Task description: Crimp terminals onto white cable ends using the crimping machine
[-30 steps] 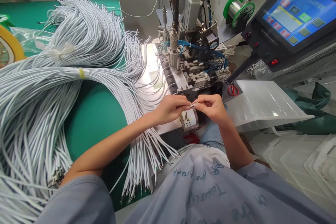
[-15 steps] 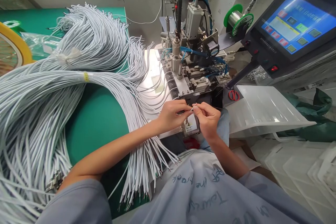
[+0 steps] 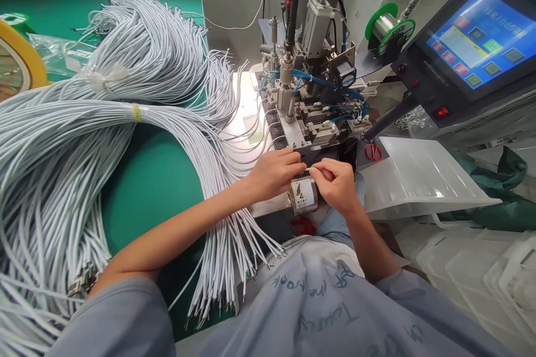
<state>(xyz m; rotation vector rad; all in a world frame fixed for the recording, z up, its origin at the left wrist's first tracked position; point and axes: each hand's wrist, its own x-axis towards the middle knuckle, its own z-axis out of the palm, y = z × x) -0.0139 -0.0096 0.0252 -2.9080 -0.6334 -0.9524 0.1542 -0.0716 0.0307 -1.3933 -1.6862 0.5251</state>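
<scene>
In front of the machine [image 3: 293, 133], my left hand [image 3: 278, 174] and my right hand [image 3: 337, 183] meet almost fingertip to fingertip. Both are closed in a pinch on the end of a thin white cable [image 3: 308, 169], of which only a short bit shows between them. The fingers cover the rest, so the tip's wires are hard to make out. Below my left forearm hang the loose ends of a white cable bundle [image 3: 228, 251], with dark and coloured wire tips. Several cables from the bundle run across a pale plate [image 3: 243, 97] to the machine's near side.
A larger tied cable heap [image 3: 146, 50] covers much of the green table [image 3: 153, 184]. To the right stand a solder wire spool [image 3: 383, 28], a touchscreen [image 3: 481, 39], red-handled scissors [image 3: 374, 152] and a translucent plastic tray [image 3: 431, 173]. A yellow-rimmed reel [image 3: 36, 61] sits far left.
My right hand has turned a little, and my left fingers have closed further over the cable end. The whole view has shifted slightly; the bundle and machine stay as they were.
</scene>
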